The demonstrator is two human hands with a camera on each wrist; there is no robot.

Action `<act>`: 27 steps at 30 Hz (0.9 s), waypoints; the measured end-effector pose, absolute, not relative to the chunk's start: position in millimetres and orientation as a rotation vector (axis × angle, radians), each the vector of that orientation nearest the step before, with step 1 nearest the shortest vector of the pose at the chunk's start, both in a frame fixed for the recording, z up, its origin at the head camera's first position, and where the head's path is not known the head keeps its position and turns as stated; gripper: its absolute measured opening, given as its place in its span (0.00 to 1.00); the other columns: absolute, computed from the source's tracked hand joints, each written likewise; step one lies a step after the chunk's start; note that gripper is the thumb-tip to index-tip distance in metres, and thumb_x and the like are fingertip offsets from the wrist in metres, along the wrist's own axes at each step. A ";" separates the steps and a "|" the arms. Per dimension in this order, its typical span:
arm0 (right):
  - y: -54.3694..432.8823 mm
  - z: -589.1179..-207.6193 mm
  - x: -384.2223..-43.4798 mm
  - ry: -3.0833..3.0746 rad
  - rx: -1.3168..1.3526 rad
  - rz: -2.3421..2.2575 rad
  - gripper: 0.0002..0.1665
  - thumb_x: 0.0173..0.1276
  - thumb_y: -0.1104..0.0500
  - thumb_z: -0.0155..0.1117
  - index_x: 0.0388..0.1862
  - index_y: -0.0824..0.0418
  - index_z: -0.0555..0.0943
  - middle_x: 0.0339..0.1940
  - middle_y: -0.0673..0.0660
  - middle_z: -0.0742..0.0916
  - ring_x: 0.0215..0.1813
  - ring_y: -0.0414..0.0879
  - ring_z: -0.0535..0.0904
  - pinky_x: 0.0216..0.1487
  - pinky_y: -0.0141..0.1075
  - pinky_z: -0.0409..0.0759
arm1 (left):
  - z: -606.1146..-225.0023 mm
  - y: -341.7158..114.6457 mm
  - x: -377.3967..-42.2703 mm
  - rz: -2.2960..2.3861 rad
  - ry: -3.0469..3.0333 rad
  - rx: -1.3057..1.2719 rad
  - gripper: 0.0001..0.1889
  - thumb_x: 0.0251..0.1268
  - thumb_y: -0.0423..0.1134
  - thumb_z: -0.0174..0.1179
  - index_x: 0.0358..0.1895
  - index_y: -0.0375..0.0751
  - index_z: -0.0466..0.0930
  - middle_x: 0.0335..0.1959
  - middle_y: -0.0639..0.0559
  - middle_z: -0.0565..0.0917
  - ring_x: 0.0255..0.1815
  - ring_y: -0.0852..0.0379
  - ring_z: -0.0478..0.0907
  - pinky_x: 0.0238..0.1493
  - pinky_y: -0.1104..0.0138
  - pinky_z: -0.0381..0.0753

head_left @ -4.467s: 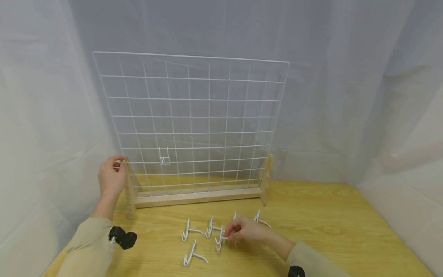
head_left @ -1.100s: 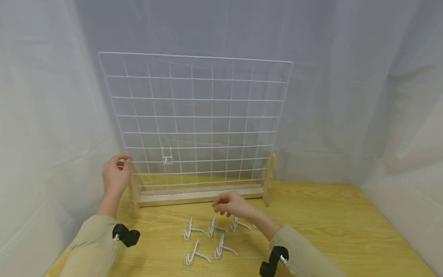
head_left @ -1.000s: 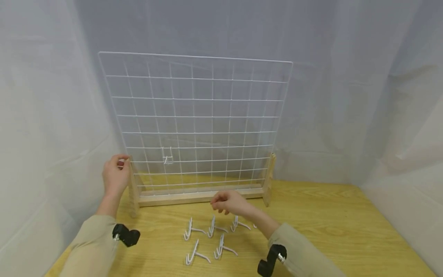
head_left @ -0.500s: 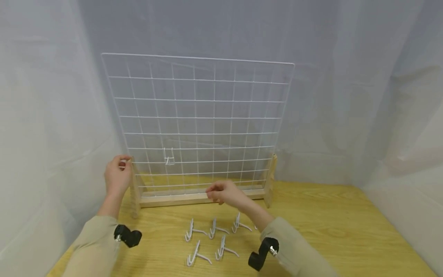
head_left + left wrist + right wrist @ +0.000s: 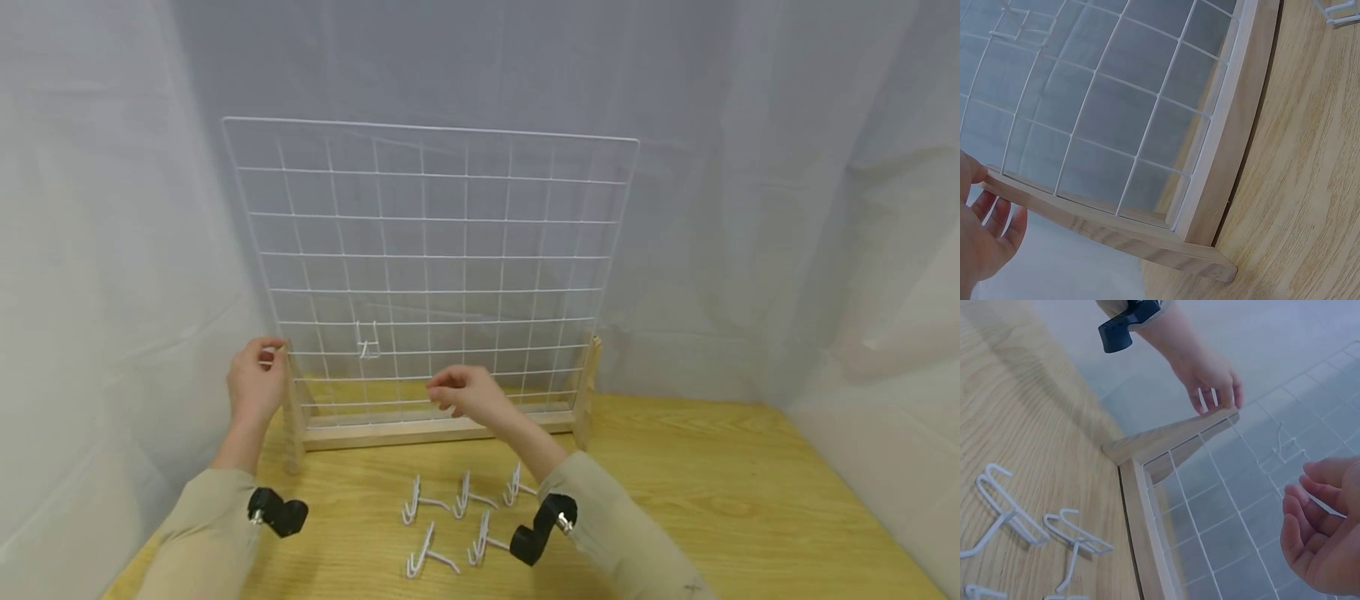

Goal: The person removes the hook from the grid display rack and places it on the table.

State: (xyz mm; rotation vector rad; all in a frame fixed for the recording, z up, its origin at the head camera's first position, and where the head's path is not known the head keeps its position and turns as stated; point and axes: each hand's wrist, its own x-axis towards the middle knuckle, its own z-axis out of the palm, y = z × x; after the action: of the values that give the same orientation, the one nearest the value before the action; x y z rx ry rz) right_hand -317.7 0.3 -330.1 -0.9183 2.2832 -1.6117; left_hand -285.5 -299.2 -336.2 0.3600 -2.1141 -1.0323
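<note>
A white wire grid panel (image 5: 465, 237) stands upright in a wooden stand (image 5: 420, 433). My left hand (image 5: 257, 381) pinches the top of the stand's left post; in the left wrist view that hand (image 5: 985, 231) has its other fingers loosely bent beside the wood. One white hook (image 5: 367, 342) hangs on the panel's lower left part. My right hand (image 5: 471, 396) is in the air before the panel, to the right of and below that hook. Its fingers are loosely curled with nothing seen between them, as the right wrist view of this hand (image 5: 1325, 525) also shows.
Several loose white hooks lie on the wooden table (image 5: 712, 483) in front of the stand, among them a front-left hook (image 5: 427, 552) and a back-middle hook (image 5: 465, 497). My right forearm passes above the right-hand ones. White sheeting (image 5: 750, 250) hangs behind and at both sides.
My right hand has left the loose hooks, where it touched one earlier, and risen up and leftward to the panel. My left hand stays on the post.
</note>
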 end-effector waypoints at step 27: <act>-48.9 -306.0 -332.7 2.257 -0.798 -1.747 0.16 0.66 0.58 0.59 0.49 0.66 0.79 0.39 0.59 0.85 0.36 0.45 0.79 0.35 0.34 0.78 | -338.6 -303.0 -284.2 -1.033 -2.127 0.386 0.13 0.68 0.33 0.46 0.50 0.31 0.74 0.39 0.35 0.73 0.39 0.44 0.71 0.39 0.59 0.66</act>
State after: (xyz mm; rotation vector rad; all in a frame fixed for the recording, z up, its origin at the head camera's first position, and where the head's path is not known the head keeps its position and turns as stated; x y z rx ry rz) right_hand -332.7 -48.9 -306.0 -0.7984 2.2567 -1.7468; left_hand -284.2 -303.0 -338.6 0.3858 -2.1272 -1.0331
